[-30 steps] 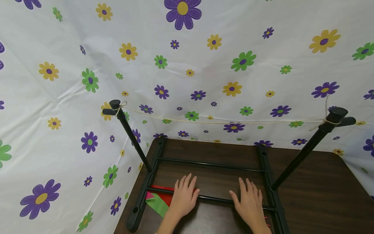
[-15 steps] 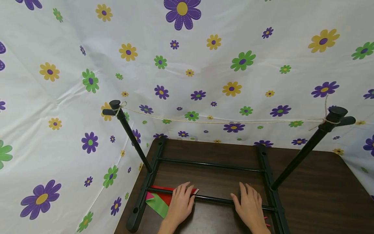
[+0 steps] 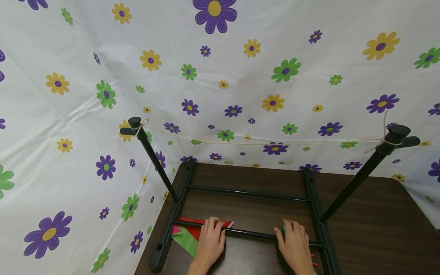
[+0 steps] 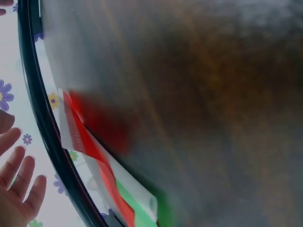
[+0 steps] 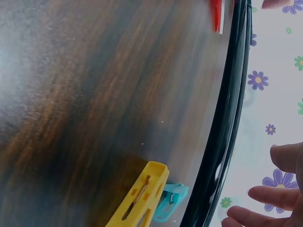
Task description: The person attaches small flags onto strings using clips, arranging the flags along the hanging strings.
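My left hand [image 3: 209,242] hovers palm down at the front crossbar [image 3: 252,233] of a black frame, its fingers loosely bent and holding nothing. Folded sheets, red [image 3: 196,231], green [image 3: 185,240] and pink [image 3: 175,230], lie on the table beside and partly beneath it. White backs show on the sheets in the left wrist view. Over the bar's right part is my right hand [image 3: 294,246], relaxed and bare of any object. Below that hand lie a yellow clothespin [image 5: 157,174] and a teal clothespin [image 5: 165,202]; in the head view the hand mostly hides them.
Two black posts [image 3: 154,164] rise from the frame's side rails, with a thin string [image 3: 240,144] tied between their tops. Small pink tips [image 3: 314,264] poke out by the right wrist. A flowered sheet [image 3: 220,68] hangs behind the brown table [image 3: 385,229].
Both hands have drawn back slightly toward the person, their fingers bending a little more. The red sheet's right corner has come into view, and a bit of teal shows by the right thumb.
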`<action>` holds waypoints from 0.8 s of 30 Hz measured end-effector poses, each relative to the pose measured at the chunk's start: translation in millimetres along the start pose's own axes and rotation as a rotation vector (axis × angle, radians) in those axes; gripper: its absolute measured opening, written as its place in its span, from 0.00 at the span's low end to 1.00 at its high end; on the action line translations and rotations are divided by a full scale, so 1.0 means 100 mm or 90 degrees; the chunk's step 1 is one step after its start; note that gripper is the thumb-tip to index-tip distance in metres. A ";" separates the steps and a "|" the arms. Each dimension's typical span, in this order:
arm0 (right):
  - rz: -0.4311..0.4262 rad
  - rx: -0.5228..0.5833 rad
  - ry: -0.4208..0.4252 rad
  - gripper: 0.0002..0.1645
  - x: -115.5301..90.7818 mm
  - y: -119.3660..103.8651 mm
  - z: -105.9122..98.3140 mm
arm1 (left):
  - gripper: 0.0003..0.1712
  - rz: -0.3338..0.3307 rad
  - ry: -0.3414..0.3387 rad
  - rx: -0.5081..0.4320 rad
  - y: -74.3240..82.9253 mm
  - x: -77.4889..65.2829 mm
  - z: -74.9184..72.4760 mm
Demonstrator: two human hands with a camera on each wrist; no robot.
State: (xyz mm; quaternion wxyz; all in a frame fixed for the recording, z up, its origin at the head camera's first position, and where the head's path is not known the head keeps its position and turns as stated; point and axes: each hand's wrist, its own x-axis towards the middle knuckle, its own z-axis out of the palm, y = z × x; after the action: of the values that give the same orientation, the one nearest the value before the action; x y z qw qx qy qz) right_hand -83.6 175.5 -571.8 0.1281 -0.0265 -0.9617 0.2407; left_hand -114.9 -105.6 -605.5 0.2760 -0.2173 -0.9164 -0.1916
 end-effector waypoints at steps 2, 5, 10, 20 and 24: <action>0.008 0.000 0.002 0.25 -0.02 0.00 0.00 | 0.12 -0.019 0.002 0.006 0.00 -0.02 0.00; 0.019 0.001 0.005 0.25 -0.04 0.02 0.01 | 0.13 -0.049 -0.012 0.013 -0.01 -0.04 -0.01; 0.015 0.000 0.024 0.23 -0.05 0.04 0.02 | 0.15 -0.074 -0.047 0.012 -0.03 -0.07 -0.02; 0.021 0.002 0.020 0.22 -0.07 0.06 0.01 | 0.18 -0.067 -0.105 0.033 -0.06 -0.11 -0.04; 0.030 0.004 0.014 0.22 -0.08 0.06 0.00 | 0.18 -0.063 -0.104 0.044 -0.08 -0.14 -0.04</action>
State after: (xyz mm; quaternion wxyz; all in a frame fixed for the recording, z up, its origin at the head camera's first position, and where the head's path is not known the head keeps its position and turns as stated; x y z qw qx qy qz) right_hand -76.1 180.0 -576.0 0.1330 -0.0515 -0.9586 0.2465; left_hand -107.0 -117.5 -612.4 0.1977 -0.1771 -0.9516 -0.1549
